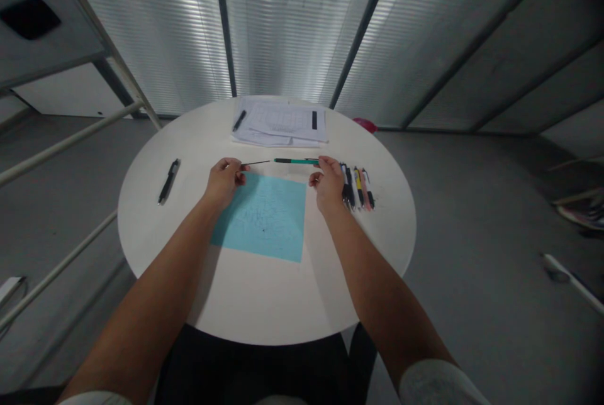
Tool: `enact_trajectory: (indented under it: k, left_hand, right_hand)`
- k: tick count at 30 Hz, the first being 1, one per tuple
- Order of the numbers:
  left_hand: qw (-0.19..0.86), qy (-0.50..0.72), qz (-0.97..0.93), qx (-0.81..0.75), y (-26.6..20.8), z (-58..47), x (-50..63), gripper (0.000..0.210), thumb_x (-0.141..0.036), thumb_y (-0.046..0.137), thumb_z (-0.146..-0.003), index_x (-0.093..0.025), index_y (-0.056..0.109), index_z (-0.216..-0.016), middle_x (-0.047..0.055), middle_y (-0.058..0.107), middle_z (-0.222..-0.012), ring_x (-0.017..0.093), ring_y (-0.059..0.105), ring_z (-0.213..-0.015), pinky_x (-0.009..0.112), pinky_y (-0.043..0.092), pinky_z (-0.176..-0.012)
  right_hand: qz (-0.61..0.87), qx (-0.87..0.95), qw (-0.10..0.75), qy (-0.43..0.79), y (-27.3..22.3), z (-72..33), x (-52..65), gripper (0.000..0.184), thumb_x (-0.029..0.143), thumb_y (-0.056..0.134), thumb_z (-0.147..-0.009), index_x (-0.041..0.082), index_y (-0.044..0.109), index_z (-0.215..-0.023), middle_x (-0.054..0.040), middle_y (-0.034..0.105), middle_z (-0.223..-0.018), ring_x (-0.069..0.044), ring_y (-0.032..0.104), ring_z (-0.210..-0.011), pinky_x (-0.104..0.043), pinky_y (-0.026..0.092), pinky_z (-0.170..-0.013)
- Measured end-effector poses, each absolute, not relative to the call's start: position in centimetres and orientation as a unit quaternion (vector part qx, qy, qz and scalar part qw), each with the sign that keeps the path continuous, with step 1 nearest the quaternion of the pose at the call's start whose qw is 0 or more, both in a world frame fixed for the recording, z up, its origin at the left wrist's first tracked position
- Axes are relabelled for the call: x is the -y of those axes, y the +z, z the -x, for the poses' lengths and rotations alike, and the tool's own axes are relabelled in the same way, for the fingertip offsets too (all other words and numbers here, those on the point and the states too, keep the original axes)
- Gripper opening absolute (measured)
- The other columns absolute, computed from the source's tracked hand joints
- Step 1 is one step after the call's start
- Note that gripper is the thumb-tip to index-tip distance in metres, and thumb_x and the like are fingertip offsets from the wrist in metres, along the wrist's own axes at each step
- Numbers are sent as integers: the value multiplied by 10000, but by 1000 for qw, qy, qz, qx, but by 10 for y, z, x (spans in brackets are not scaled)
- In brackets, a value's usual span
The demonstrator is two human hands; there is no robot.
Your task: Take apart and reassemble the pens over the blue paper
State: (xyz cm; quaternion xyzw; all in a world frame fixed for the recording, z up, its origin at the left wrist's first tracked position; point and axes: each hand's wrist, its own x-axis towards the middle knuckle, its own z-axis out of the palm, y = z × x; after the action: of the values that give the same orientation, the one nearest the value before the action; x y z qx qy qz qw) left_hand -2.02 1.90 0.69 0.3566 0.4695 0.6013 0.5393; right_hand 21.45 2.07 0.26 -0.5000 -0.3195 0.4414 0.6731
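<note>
Between finger and thumb, my left hand (223, 181) pinches a thin dark pen refill (257, 162), which points right. My right hand (329, 182) is closed on the clip end of a green pen (302, 161) with a dark grip. The pen lies nearly level, its tip facing the refill across a small gap. Below both hands, a light blue sheet (264, 216) with dark scribbles rests on the round white table (264, 310). Several pens (359, 187), with black, yellow and pink parts among them, lie side by side just right of my right hand.
At the table's back are stacked printed papers (278, 122) with a dark pen (239, 120) on top. A black pen (168, 182) lies alone on the left. Pale metal rails (75, 141) stand left of the table. A glazed partition with blinds (287, 27) rises behind.
</note>
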Motion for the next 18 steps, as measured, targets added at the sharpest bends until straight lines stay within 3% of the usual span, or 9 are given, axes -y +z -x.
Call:
enact_trajectory:
  k: [9,18]
  left_hand:
    - [541,614,-324,-475,6,21,-21,108,-191,619,-724,-181,514,-748,31,643,-705,77,523,-499,219,406,-480]
    - [537,612,-330,-479,3,22,-22,99,-199,614,-728,-183,518,-749,28,626,-693,78,533,-523,212,418,-495]
  right_hand:
    - [518,345,715,319,3,-218,-22,163,367,545,-838,222,505,-902,48,530,-795,-30,415,-392,-199,298,-346]
    - [517,452,669,284,6,-214,-12,220,438,543,-870,234,532,-952,25,551,-896,-45,439,-507,-196,341,-456]
